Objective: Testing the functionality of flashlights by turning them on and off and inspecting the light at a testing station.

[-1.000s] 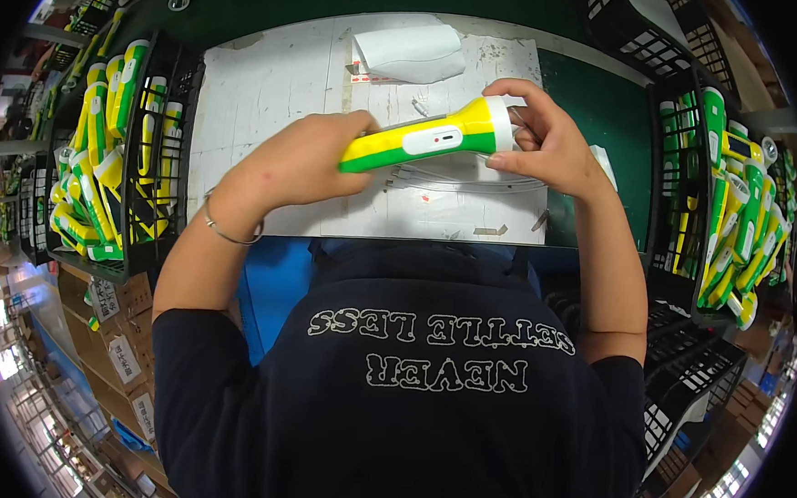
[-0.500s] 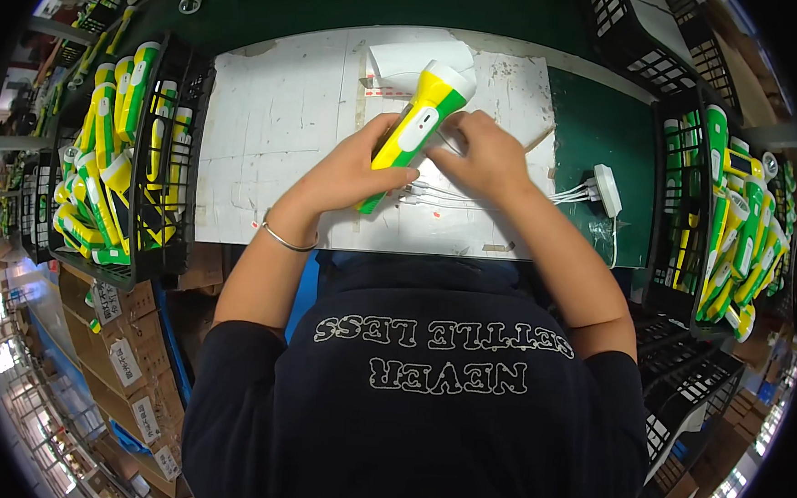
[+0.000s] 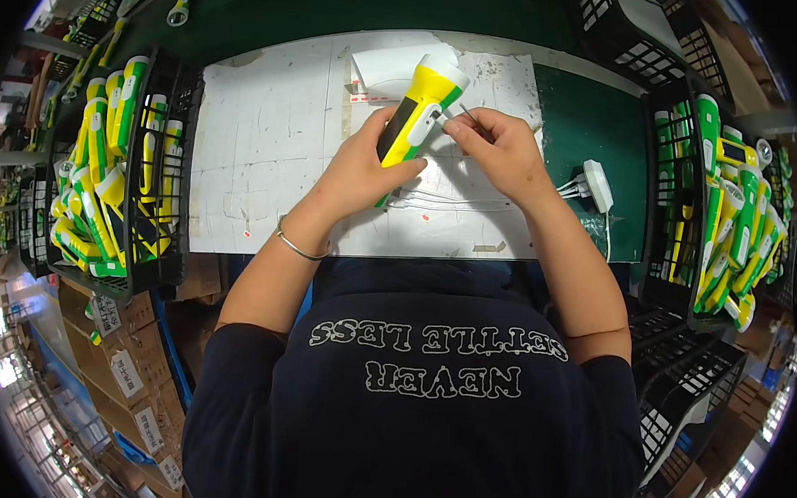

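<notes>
My left hand (image 3: 367,163) is wrapped round the body of a yellow and green flashlight (image 3: 433,85). Its wide head with a white rim points up and away from me, and a dark panel shows along its side. My right hand (image 3: 503,150) is closed in a pinch beside the flashlight's white switch plate. A thin dark piece and a small pale tip show at its fingertips, too small to name. White charging cables (image 3: 465,202) run under my hands to a white charger block (image 3: 596,186) on the right.
White board (image 3: 268,150) covers the green table, with a curled white sheet (image 3: 391,66) beyond the flashlight. Black crates full of flashlights stand at the left (image 3: 156,266) and right (image 3: 665,297). More flashlights (image 3: 180,3) lie at the far left.
My right fingers have come up against the flashlight's switch plate. The flashlight has turned slightly, showing more of its dark panel.
</notes>
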### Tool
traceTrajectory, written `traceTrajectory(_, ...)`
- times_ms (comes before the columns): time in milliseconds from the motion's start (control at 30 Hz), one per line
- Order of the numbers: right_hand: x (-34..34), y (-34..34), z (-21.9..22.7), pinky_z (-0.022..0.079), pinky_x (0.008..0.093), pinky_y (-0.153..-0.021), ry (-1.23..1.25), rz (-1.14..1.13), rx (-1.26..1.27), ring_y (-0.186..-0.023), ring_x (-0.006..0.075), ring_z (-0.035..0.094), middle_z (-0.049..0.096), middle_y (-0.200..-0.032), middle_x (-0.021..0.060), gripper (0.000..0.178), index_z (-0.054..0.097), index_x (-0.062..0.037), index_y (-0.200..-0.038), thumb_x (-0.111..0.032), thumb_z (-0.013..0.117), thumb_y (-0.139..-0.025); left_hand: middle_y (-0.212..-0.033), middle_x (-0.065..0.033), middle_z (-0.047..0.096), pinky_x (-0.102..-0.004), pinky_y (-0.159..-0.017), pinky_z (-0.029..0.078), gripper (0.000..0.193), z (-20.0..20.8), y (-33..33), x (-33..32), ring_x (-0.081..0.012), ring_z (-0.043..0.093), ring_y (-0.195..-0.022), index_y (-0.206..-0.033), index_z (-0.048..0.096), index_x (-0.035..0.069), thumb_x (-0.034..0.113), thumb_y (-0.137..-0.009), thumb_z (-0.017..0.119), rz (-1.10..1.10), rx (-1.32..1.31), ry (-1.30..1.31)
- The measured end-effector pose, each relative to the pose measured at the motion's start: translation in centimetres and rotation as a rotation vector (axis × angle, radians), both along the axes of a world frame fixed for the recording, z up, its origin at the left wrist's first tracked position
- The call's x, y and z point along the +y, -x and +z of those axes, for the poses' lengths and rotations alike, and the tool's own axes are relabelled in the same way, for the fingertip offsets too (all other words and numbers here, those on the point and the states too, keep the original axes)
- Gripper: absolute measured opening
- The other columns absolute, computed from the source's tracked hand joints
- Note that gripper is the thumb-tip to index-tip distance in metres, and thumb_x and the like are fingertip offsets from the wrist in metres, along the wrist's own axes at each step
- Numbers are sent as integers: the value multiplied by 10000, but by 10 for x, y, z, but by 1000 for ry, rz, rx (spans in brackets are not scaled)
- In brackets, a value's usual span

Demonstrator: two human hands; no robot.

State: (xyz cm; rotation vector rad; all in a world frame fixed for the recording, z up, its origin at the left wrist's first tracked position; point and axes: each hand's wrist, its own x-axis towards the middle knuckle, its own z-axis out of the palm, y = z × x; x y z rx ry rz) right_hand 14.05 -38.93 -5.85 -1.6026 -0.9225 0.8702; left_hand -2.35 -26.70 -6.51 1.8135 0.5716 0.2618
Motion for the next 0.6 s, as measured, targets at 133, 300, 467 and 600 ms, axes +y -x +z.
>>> traceTrajectory(133,-2,-2,0,376,222,-531,39,-9,39,-590,50,447,530,-621,-20,264,627,14,-791,-248,645,-822,-1138,-164,542,-319,-848,461,643,3,-2,-9,-244,586,-978,-1280,381,12,156,-737,695,75,15,-432)
traceTrajectory(300,-4,-4,-7,354,220,-520,70,-54,131,-589,42,436,525,-621,-25,261,624,0,-745,-250,653,-813,-1149,-182,529,-359,-841,471,650,8,-2,-16,-326,582,-975,-1283,381,22,178,-735,694,109,132,-595)
traceTrajectory(467,-9,-4,-2,361,220,-534,49,-3,15,-599,47,449,537,-633,-24,251,631,-2,-749,-244,657,-808,-974,-160,536,-393,-675,507,648,-6,-1,-15,-340,592,-809,-1282,370,84,160,-718,680,104,-58,-658)
traceTrajectory(600,-7,-8,-1,371,221,-543,114,27,126,-605,50,473,564,-645,-9,240,644,6,-775,-232,658,-805,-956,-148,535,-391,-657,509,639,-6,0,-17,-331,595,-787,-1278,378,89,167,-722,682,109,-80,-696)
